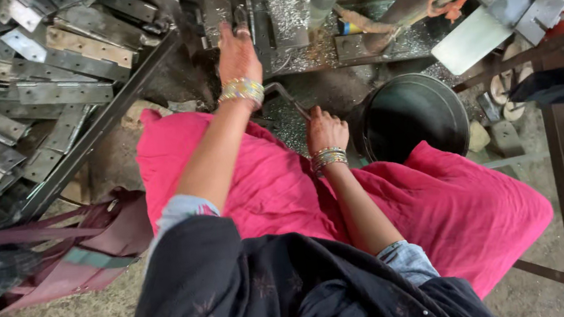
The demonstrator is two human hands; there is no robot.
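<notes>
Steel hinge strips (pixel 38 95) lie heaped on a rack at the left. The left hand (pixel 238 55) reaches forward, fingers clasping a dark metal piece (pixel 240 19) on the machine. The right hand (pixel 325 130) is clenched on a thin lever handle (pixel 287 98), just beside a black bucket (pixel 409 115).
</notes>
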